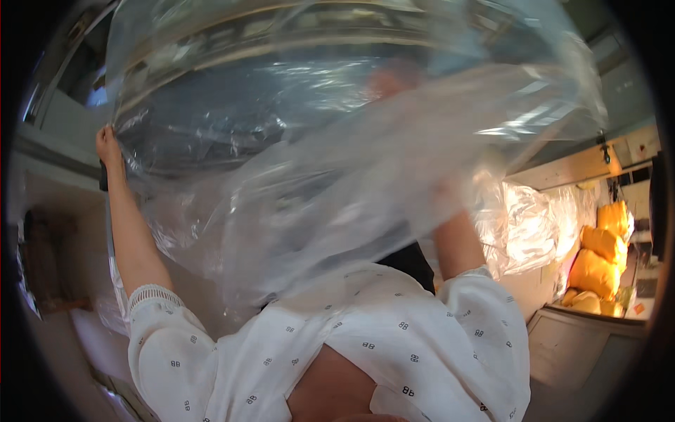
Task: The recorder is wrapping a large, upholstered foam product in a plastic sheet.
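Note:
A large clear plastic sheet (316, 183) billows in front of me, raised and creased across much of the view. At the far left, my left hand (107, 144) is closed on the sheet's edge, with the arm stretched out. My right forearm reaches up behind a hazy fold of the plastic. Through that fold my right hand (444, 195) appears only as a blur, and its fingers cannot be made out. Farther off, a reddish blurred shape shows through the sheet; what it is I cannot tell.
On the right lies a pile of shiny clear plastic (531, 221), beside several yellow bundles (598, 271). A wooden beam (573, 165) runs above them. Below the bundles stands a pale box-like surface (566, 344). A light-coloured panel lies on the left.

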Action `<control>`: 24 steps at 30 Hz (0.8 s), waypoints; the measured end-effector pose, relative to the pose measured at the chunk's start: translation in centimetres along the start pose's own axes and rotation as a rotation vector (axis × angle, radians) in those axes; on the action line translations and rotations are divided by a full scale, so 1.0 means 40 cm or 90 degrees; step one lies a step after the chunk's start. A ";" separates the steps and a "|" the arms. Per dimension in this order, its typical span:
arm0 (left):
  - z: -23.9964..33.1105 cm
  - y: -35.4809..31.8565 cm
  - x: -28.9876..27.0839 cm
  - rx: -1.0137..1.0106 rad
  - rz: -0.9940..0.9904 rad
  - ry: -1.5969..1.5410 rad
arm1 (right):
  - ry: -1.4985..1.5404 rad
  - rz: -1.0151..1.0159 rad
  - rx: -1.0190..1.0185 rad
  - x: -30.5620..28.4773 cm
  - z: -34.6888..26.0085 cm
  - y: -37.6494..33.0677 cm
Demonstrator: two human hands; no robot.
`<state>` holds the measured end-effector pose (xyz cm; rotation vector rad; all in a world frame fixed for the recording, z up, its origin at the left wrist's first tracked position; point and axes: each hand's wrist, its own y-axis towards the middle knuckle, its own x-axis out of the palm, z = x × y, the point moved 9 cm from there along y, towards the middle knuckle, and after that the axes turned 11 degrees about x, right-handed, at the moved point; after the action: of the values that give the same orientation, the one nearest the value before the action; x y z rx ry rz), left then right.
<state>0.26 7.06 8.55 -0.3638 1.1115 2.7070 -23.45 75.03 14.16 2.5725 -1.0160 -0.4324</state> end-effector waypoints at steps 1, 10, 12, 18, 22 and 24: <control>-0.001 0.003 0.004 0.026 -0.012 0.028 | -0.079 0.006 0.003 0.156 0.079 -0.019; -0.007 -0.002 -0.039 0.015 -0.020 0.088 | -0.376 0.773 0.001 -0.842 -0.298 -0.209; 0.054 -0.003 0.026 0.139 -0.111 0.192 | -0.710 0.915 -0.021 -0.999 -0.507 -0.281; 0.040 -0.024 0.001 0.103 -0.124 0.250 | -1.095 0.613 -0.348 -0.730 -0.613 -0.090; 0.073 -0.033 -0.078 0.139 -0.106 0.427 | -1.002 0.231 -0.191 -0.475 -0.212 -0.123; -0.023 0.004 -0.185 0.161 -0.124 0.444 | -1.210 0.104 0.171 -0.586 0.051 -0.128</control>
<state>7.39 5.68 10.21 -1.3537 1.4560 2.2655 -37.58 94.55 13.79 1.5079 -1.6395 -2.9808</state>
